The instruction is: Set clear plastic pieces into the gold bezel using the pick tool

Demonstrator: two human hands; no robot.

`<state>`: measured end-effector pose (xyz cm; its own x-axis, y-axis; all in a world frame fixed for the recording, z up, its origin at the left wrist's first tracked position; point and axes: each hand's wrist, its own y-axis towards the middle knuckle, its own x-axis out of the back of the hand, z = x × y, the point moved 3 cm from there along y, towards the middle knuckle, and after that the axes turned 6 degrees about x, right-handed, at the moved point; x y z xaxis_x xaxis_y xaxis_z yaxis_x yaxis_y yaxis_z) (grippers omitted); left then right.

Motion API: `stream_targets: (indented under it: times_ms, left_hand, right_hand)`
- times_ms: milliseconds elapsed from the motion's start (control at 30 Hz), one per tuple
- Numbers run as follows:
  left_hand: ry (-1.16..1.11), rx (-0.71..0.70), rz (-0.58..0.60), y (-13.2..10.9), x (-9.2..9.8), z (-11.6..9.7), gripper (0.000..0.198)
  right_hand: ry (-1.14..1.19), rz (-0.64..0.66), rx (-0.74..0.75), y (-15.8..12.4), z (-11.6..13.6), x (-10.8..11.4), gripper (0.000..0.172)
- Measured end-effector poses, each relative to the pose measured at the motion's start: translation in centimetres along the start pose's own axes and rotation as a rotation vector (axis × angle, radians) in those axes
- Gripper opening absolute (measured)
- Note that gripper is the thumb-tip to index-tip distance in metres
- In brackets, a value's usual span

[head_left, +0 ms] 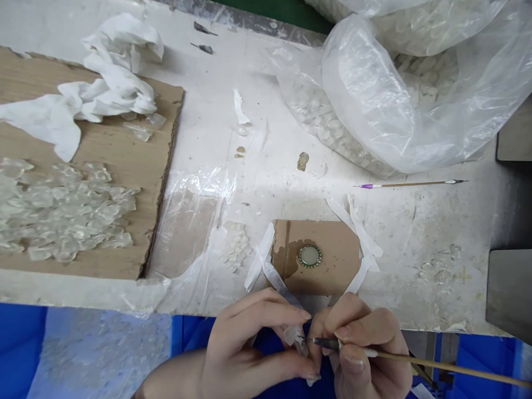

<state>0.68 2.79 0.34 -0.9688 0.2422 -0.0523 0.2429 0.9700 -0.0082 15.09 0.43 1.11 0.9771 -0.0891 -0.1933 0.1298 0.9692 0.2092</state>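
Note:
At the bottom middle, my left hand (249,349) pinches a small clear translucent piece (294,336) between thumb and fingers. My right hand (366,349) is closed around a thin wooden-handled pick (436,366), its dark metal tip touching the clear piece. Just beyond the hands, a small brown card (332,271) is taped to the white table and carries a round metal-rimmed setting (310,256).
A cardboard sheet (124,166) at left holds several clear pieces (62,210) and a crumpled white cloth (103,88). A big plastic bag (394,100) of small pieces lies at back right. A second pick (411,183) rests on the table. Blue bins (83,349) sit below the table edge.

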Motion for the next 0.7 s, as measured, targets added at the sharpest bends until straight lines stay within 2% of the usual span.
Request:
stream_targets:
  times_ms: [500,600,700]
  left_hand:
    - [0.045,-0.029,0.022,0.0,0.1,-0.2,0.025]
    - [0.028,-0.012,0.013,-0.2,0.1,-0.1,0.027]
    - [-0.051,0.022,0.014,-0.3,0.1,0.2,0.035]
  right_hand:
    - [0.021,0.037,-0.052,0.1,-0.1,0.2,0.012]
    - [0.108,-0.034,-0.038,0.4,-0.1,0.8,0.014]
    - [0.083,-0.148,0.088,0.7,0.1,2.1,0.017]
